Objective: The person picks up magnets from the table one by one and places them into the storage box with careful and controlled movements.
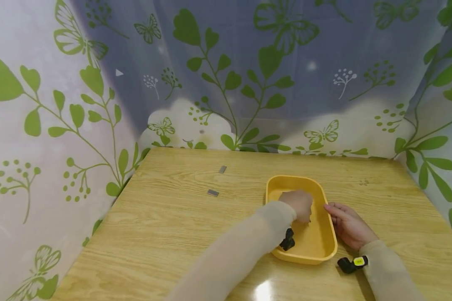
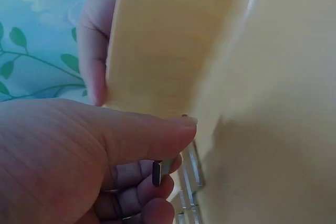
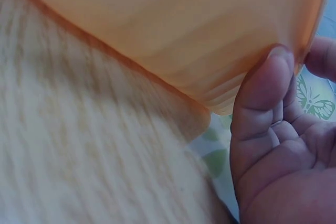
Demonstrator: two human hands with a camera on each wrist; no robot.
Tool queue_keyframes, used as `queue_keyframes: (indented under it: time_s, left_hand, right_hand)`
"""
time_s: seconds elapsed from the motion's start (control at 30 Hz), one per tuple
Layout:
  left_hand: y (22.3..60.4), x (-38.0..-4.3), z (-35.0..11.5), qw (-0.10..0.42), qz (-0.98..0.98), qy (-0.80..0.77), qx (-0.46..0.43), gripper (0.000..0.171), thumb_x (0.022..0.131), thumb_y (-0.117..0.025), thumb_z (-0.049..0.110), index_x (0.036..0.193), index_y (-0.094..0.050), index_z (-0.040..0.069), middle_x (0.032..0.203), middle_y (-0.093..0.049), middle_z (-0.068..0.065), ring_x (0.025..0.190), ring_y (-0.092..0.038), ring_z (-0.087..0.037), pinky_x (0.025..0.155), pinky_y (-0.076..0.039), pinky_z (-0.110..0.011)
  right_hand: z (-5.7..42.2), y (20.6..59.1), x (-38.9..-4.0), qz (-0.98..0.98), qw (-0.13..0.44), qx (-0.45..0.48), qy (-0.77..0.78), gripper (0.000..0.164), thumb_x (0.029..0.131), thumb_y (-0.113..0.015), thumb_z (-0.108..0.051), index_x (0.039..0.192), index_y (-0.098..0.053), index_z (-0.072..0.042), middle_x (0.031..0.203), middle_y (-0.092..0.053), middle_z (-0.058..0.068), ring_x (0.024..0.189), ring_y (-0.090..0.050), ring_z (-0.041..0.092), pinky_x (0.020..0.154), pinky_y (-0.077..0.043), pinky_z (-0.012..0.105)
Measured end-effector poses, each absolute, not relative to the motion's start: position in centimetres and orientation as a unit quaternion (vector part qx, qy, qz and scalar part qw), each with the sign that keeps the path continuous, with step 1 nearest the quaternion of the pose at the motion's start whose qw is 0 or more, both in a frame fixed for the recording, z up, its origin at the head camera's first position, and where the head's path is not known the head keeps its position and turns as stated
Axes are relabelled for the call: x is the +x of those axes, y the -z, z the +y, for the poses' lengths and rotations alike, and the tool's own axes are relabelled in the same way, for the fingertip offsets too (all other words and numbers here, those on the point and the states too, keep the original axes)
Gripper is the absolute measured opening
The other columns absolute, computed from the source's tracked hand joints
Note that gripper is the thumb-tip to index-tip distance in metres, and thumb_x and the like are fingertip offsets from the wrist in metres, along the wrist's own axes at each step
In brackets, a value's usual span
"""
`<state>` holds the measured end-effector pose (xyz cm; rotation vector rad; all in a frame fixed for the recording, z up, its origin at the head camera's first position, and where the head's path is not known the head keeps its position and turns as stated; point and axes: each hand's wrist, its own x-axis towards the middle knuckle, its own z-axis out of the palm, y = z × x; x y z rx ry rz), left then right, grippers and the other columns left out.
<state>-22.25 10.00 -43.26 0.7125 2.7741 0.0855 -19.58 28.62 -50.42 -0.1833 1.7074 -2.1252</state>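
A yellow plastic bin [image 1: 320, 255] sits on the wooden table, right of the middle. My left hand [image 1: 299, 202] reaches down inside it. In the left wrist view its thumb and fingers pinch a small dark-ended metallic bar [image 2: 157, 172], partly hidden by the fingers. Several shiny silver-edged bars [image 2: 193, 169] lie in the bin just past those fingertips. At the bin's right side, my right hand [image 1: 350, 225] holds the rim, its thumb [image 3: 268, 80] against the outer wall. Two small grey bars, one nearer [image 1: 213, 192] and one farther [image 1: 222, 169], lie on the table left of the bin.
The wooden table [image 1: 165, 225] reaches back to a patterned curtain [image 1: 218, 83] with green leaves and butterflies, which also hangs at both sides. A faint small mark [image 1: 363, 182] shows on the table at the right. Black wrist cameras are strapped at both cuffs.
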Motion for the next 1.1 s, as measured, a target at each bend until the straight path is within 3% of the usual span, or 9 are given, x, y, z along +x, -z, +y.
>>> queue_keyframes:
  time_s: [0.17,0.3,0.47,0.6,0.73,0.87,1.1]
  left_hand:
    - [44.1,-22.4,9.5,0.147,0.962,-0.026,0.23,0.015,0.084,-0.073,0.035,0.078,-0.064,0.024,0.077,-0.058,0.01,0.065,-0.049,-0.009,0.06,-0.043,-0.025]
    - [44.6,-22.5,9.2,0.16,0.963,-0.029,0.215,0.013,0.086,-0.071,0.034,0.097,-0.071,0.027,0.091,-0.063,0.013,0.064,-0.049,-0.009,0.055,-0.041,-0.024]
    - [45.0,-22.6,8.9,0.186,0.961,-0.046,0.199,0.038,0.089,-0.066,0.031,0.126,-0.06,0.026,0.114,-0.062,0.01,0.065,-0.047,-0.011,0.051,-0.036,-0.024]
    - [45.0,-22.7,8.7,0.199,0.959,-0.074,0.186,0.063,0.086,-0.07,0.032,0.143,-0.045,0.023,0.138,-0.049,0.003,0.08,-0.048,-0.011,0.059,-0.038,-0.022]
    - [45.1,-22.5,8.6,0.193,0.962,-0.079,0.174,0.063,0.083,-0.074,0.04,0.138,-0.051,0.022,0.144,-0.045,-0.002,0.097,-0.05,-0.01,0.07,-0.042,-0.021]
    - [45.4,-22.4,8.5,0.185,0.964,-0.087,0.167,0.05,0.082,-0.074,0.043,0.125,-0.062,0.021,0.138,-0.049,-0.003,0.09,-0.051,-0.01,0.069,-0.043,-0.023]
    - [45.8,-22.6,8.7,0.172,0.968,-0.066,0.168,0.071,0.08,-0.073,0.046,0.143,-0.046,0.026,0.147,-0.041,-0.002,0.082,-0.053,-0.009,0.062,-0.044,-0.022]
  right_hand:
    - [28.5,50.4,-19.6,0.609,0.204,-0.065,0.764,0.024,0.105,-0.043,-0.023,0.098,-0.059,-0.006,0.09,-0.066,0.0,0.084,-0.064,0.013,0.074,-0.053,0.031]
    - [28.5,50.4,-19.6,0.613,0.204,-0.058,0.761,0.024,0.104,-0.043,-0.024,0.099,-0.059,-0.007,0.09,-0.066,-0.001,0.083,-0.063,0.013,0.074,-0.053,0.031]
    - [28.5,50.3,-19.6,0.624,0.2,-0.048,0.754,0.024,0.104,-0.044,-0.025,0.098,-0.059,-0.008,0.089,-0.065,-0.002,0.083,-0.063,0.012,0.074,-0.053,0.031]
    - [28.5,50.3,-19.7,0.63,0.197,-0.043,0.75,0.024,0.104,-0.044,-0.026,0.098,-0.059,-0.008,0.09,-0.065,-0.001,0.084,-0.063,0.012,0.074,-0.053,0.031]
    - [28.5,50.2,-19.7,0.628,0.199,-0.047,0.75,0.025,0.104,-0.044,-0.027,0.099,-0.058,-0.007,0.091,-0.066,0.0,0.085,-0.064,0.013,0.075,-0.053,0.031]
    - [28.5,50.3,-19.6,0.625,0.202,-0.054,0.752,0.025,0.104,-0.044,-0.026,0.099,-0.059,-0.006,0.091,-0.067,0.0,0.084,-0.064,0.013,0.074,-0.053,0.031]
    - [28.6,50.5,-19.6,0.617,0.201,-0.06,0.758,0.025,0.105,-0.042,-0.025,0.096,-0.059,-0.009,0.089,-0.067,-0.001,0.083,-0.064,0.012,0.072,-0.053,0.03]
